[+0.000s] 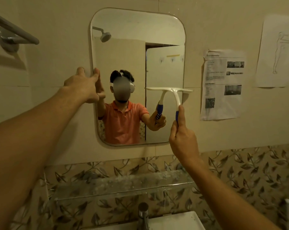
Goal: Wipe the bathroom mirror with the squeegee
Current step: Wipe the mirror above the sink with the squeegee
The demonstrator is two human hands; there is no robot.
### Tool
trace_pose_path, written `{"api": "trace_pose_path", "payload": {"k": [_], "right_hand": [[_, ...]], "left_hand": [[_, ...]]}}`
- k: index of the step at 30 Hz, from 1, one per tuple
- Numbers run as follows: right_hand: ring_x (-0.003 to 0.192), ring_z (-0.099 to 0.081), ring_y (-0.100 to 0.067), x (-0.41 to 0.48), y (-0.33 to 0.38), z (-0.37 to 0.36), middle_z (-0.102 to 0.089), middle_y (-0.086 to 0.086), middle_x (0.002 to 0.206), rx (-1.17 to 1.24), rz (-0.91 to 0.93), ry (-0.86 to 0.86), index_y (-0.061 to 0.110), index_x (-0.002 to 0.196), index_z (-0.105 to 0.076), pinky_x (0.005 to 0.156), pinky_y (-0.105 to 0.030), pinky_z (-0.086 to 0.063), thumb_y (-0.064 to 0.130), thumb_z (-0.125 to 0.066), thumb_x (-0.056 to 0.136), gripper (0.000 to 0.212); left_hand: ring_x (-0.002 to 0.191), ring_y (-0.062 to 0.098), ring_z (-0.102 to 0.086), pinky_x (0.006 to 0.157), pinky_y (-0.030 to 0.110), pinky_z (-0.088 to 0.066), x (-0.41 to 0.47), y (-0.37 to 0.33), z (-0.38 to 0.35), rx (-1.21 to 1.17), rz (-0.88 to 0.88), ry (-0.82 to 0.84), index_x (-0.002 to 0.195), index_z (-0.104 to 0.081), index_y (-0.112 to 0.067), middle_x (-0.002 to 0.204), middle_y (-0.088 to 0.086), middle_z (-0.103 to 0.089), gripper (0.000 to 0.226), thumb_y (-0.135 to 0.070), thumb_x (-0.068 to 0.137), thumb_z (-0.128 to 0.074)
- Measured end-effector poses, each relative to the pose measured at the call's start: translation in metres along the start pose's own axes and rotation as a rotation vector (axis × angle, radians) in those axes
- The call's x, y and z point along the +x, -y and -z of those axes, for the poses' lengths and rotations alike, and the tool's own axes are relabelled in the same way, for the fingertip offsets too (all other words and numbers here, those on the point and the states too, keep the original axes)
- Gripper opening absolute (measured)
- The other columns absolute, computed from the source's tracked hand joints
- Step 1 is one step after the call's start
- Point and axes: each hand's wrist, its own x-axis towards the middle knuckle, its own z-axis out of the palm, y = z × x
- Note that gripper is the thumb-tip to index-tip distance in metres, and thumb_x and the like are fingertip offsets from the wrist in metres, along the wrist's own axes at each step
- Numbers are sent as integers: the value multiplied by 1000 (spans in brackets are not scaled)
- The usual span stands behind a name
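Note:
A rounded rectangular mirror point(137, 39) hangs on the cream tiled wall ahead. My right hand point(182, 138) grips the blue handle of a white squeegee point(177, 95). Its blade lies level against the glass at mid height on the mirror's right side and reaches past the right edge. My left hand point(84, 85) is spread flat, fingers on the mirror's left edge and the wall beside it. The mirror reflects a person in an orange shirt, both arms and the squeegee.
A glass shelf point(123, 185) runs under the mirror, above a chrome tap point(143, 214) and a white basin point(178, 221). A grey towel bar point(12, 30) juts out at upper left. Printed sheets point(221, 83) and a drawing point(278, 52) hang on the wall to the right.

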Motion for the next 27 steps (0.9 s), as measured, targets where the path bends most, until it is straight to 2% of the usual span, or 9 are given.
{"api": "trace_pose_path", "payload": {"k": [4, 10, 14, 18, 22, 27], "right_hand": [[44, -50, -14, -28, -13, -10, -52, 2, 59, -28, 2, 1, 39, 157, 13, 41, -29, -43, 32, -35, 106, 71], [43, -47, -12, -68, -28, -22, -51, 2, 58, -26, -25, 31, 42, 156, 14, 40, -22, -31, 33, -36, 104, 72], [44, -48, -13, -93, -36, -27, -52, 2, 59, -18, -50, 76, 51, 151, 20, 40, -29, -39, 33, -37, 105, 75], [46, -49, -11, -113, -42, -27, -50, 8, 60, -24, -86, 127, 48, 152, 20, 40, -27, -39, 30, -40, 106, 78], [47, -51, -14, -131, -48, -31, -55, 2, 62, -58, -118, 142, 53, 148, 25, 41, -35, -46, 33, -39, 105, 80], [47, -49, -9, -148, -50, -29, -54, 7, 62, -66, -144, 189, 53, 146, 29, 41, -21, -35, 34, -38, 105, 81]], "left_hand": [[126, 45, -45, 90, 49, -50, -1, 0, 1, 4, -10, -3, 159, -2, -35, 153, 19, -14, 97, -44, 87, -66], [127, 47, -43, 93, 51, -49, -3, 1, 3, 0, -14, -6, 160, -3, -35, 155, 19, -12, 95, -45, 89, -65], [128, 48, -41, 95, 53, -48, -5, 0, 4, 6, -19, -11, 160, -4, -33, 155, 19, -14, 96, -46, 88, -67], [131, 49, -39, 98, 55, -47, -6, -1, 4, 0, -11, -6, 160, -6, -33, 156, 19, -12, 96, -46, 88, -68], [131, 49, -39, 99, 56, -48, -5, 0, 4, -7, -9, 3, 160, -5, -33, 156, 19, -12, 98, -45, 87, -69], [131, 49, -39, 99, 55, -46, -6, 0, 6, -1, -4, 6, 160, -7, -32, 156, 18, -12, 97, -45, 87, -69]]}}
